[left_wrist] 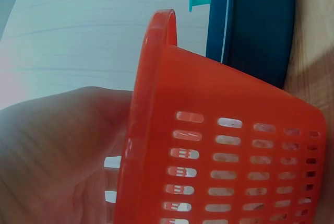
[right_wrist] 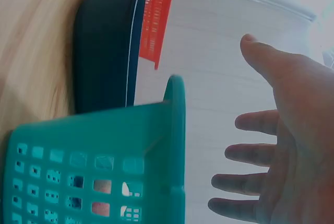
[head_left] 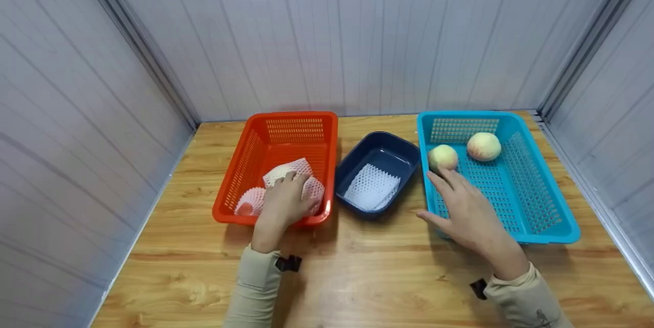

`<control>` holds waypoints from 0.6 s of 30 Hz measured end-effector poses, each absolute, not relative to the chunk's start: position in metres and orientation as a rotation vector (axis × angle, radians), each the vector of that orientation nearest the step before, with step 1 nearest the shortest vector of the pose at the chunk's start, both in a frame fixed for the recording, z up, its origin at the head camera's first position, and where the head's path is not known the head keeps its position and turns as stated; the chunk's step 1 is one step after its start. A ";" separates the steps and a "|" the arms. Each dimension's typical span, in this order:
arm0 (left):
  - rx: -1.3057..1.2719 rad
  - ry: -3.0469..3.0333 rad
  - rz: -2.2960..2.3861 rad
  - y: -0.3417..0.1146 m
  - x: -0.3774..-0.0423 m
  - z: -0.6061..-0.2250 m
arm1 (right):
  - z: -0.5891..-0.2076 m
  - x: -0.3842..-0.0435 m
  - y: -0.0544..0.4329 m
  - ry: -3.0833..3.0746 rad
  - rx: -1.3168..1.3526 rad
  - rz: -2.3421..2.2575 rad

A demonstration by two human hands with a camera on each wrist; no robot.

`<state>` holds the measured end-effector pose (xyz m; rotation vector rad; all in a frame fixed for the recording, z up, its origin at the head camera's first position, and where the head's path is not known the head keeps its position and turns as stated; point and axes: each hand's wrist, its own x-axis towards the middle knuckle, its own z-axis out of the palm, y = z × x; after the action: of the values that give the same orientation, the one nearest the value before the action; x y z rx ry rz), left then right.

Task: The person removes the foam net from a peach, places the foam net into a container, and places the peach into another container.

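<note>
My left hand (head_left: 286, 200) reaches over the near rim of the orange-red basket (head_left: 244, 164). Its fingers extend over peaches in foam nets, with a white-netted peach (head_left: 281, 172) just past the fingertips and a pink-netted peach (head_left: 250, 200) to the left. Another netted bundle (head_left: 315, 192) lies right of the thumb. The basket wall partly hides these fingers in the left wrist view. Above the near left side of the blue basket (head_left: 541, 174), my right hand (head_left: 467, 210) has spread fingers and holds nothing. Its fingertips point toward a bare peach (head_left: 442, 156); another peach (head_left: 484, 146) lies farther back.
Between the two baskets stands a dark blue tray (head_left: 380, 139) with white foam netting (head_left: 373, 187) inside. The wooden table (head_left: 368, 277) meets pale panel walls (head_left: 327, 37) at the back and both sides.
</note>
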<state>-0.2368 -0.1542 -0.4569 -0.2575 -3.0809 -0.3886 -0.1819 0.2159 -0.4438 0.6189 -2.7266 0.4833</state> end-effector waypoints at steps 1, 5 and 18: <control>-0.248 -3.089 -0.399 -0.155 -0.236 -0.457 | -0.444 -0.180 0.215 -2.727 0.625 0.484; -0.219 -3.112 -0.436 -0.156 -0.235 -0.459 | -0.445 -0.174 0.210 -2.745 0.646 0.479; -0.203 -3.143 -0.513 -0.160 -0.234 -0.458 | -0.458 -0.169 0.176 -2.433 0.922 0.526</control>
<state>-0.2345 -0.1602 -0.4582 -0.2031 -3.1431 -0.5130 -0.1686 0.1756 -0.4579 0.9220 -2.4325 0.5264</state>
